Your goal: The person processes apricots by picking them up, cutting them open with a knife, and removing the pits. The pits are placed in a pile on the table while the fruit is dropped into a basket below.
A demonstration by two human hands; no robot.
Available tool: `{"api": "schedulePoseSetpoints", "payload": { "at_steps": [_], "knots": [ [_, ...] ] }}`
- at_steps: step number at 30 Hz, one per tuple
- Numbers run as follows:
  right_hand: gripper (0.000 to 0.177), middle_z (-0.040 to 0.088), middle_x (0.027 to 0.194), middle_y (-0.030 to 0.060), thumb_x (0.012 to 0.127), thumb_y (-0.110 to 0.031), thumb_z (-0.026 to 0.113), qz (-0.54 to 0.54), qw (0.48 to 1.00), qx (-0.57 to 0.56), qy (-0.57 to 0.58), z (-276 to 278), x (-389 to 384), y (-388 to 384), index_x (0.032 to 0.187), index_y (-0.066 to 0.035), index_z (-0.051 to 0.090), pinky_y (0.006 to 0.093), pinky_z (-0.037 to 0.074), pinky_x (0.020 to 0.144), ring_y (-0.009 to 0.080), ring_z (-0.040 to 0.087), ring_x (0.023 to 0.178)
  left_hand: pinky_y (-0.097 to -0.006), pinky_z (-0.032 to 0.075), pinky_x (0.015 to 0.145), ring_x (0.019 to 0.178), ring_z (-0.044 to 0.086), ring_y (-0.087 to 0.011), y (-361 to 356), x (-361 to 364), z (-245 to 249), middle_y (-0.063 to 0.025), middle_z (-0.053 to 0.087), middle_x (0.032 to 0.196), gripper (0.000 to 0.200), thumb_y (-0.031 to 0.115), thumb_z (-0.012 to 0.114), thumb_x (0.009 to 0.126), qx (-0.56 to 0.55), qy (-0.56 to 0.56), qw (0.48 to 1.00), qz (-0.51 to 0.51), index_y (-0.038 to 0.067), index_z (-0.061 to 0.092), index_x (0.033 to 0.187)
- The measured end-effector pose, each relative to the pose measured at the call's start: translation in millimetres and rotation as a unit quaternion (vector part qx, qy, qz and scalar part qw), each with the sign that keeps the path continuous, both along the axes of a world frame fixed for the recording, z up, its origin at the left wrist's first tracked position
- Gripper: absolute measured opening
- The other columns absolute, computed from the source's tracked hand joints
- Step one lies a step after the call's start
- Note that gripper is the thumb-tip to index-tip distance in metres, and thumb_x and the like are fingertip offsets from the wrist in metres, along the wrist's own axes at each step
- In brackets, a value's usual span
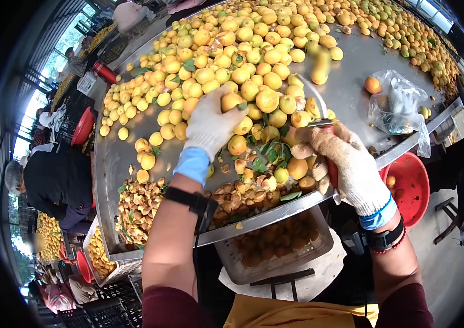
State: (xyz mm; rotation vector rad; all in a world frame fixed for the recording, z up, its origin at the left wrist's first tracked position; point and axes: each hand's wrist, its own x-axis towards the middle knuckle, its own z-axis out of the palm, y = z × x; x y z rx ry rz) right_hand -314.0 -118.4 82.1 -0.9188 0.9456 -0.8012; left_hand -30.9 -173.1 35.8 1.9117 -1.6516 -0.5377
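My left hand (213,120), in a white glove with a blue cuff, is closed round a yellow-orange apricot (231,102) at the edge of the heap. My right hand (344,158), in a white and tan glove, grips the red handle (331,170) of a tool with a curved metal blade (317,98). The blade rises above that hand and arcs left over the fruit. Between my hands lie whole apricots (297,168), green leaves (276,153) and brownish fruit scraps (247,194).
A large heap of apricots (265,33) covers the back of the metal table (347,71). A clear plastic bag (399,104) lies at the right. Below the rim are a crate of fruit (276,240) and a red basin (411,188). Another person (57,183) bends at the left.
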Motion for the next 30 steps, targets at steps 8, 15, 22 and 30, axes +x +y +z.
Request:
{"api": "schedulePoseSetpoints", "payload": {
  "at_steps": [8,15,22,30],
  "knots": [
    [0.028,0.070,0.084,0.0071,0.105,-0.030,0.058,0.231,0.968,-0.069,0.066,15,33,49,0.114,-0.004,0.066,0.0261,0.053,0.058,0.0121,0.066,0.068,-0.0563,0.050,0.110,0.138,0.053,-0.0377,194,-27,20,-0.0230,0.047,0.152,0.070,0.008,0.060,0.099,-0.093,0.691,0.710,-0.094,0.005,0.027,0.161],
    [0.025,0.068,0.075,0.0098,0.098,-0.026,0.062,0.229,0.818,-0.487,0.204,-6,63,79,0.099,-0.002,0.067,0.0295,0.050,0.053,0.0154,0.064,0.056,-0.0550,0.055,0.104,0.130,0.061,-0.0369,241,-17,14,-0.0217,0.047,0.153,0.076,0.011,0.060,0.098,-0.082,0.743,0.660,-0.078,0.007,0.022,0.163],
    [0.033,0.068,0.076,0.0059,0.100,-0.028,0.061,0.308,0.896,-0.284,0.145,9,77,87,0.112,0.002,0.065,0.0263,0.050,0.053,0.0118,0.065,0.060,-0.0532,0.050,0.109,0.135,0.056,-0.0373,246,-8,17,-0.0200,0.046,0.152,0.079,-0.014,0.051,0.090,-0.091,0.700,0.708,-0.024,0.008,0.026,0.162],
    [0.035,0.069,0.077,0.0146,0.101,-0.035,0.063,0.287,0.946,-0.086,0.128,10,85,101,0.115,-0.004,0.071,0.0353,0.055,0.059,0.0228,0.072,0.065,-0.0519,0.048,0.109,0.135,0.055,-0.0364,244,-12,-2,-0.0192,0.056,0.143,0.063,0.009,0.059,0.099,-0.123,0.787,0.604,-0.037,0.007,0.034,0.158]
  ]
}}
